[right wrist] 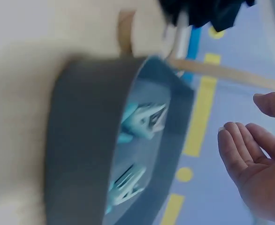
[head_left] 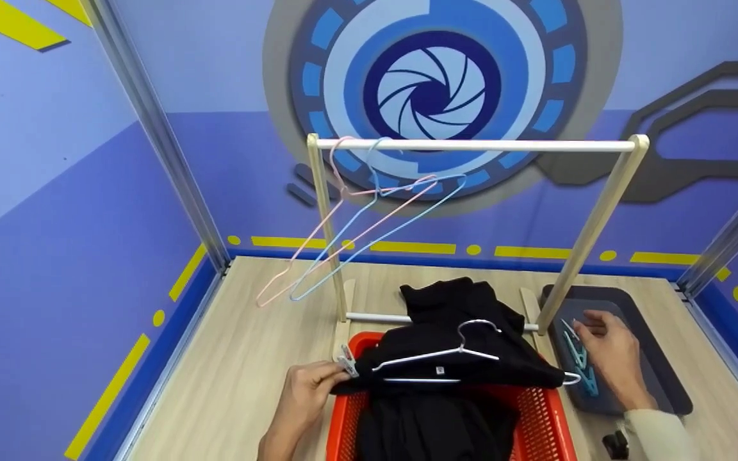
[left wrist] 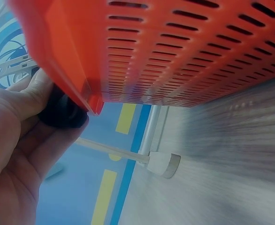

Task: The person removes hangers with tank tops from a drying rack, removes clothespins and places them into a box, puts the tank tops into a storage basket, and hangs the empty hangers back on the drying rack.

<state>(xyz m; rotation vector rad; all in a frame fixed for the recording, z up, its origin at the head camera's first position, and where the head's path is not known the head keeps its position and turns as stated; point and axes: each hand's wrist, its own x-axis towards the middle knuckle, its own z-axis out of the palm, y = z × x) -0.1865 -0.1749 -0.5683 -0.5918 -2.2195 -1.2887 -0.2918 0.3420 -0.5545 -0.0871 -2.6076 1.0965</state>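
My left hand (head_left: 308, 387) pinches the end of a black garment (head_left: 407, 342) at the left rim of a red basket (head_left: 555, 416). In the left wrist view, thumb and fingers close round the dark cloth (left wrist: 62, 110). A pale clothespin (head_left: 347, 362) stands on the garment right beside those fingertips. A white hanger (head_left: 462, 350) is in the garment, its hook upward and one end poking out at the right. My right hand (head_left: 609, 352) hovers over a dark grey tray (head_left: 664, 390), fingers loosely bent and holding nothing. Teal clothespins (head_left: 589, 381) lie in the tray.
Behind the basket stands a rack with a white top bar (head_left: 471, 146) and wooden posts. A pink hanger (head_left: 305, 246) and a blue hanger (head_left: 356, 256) hang at its left end. More black cloth (head_left: 433, 429) fills the basket. A small black object (head_left: 615, 444) lies near the right sleeve.
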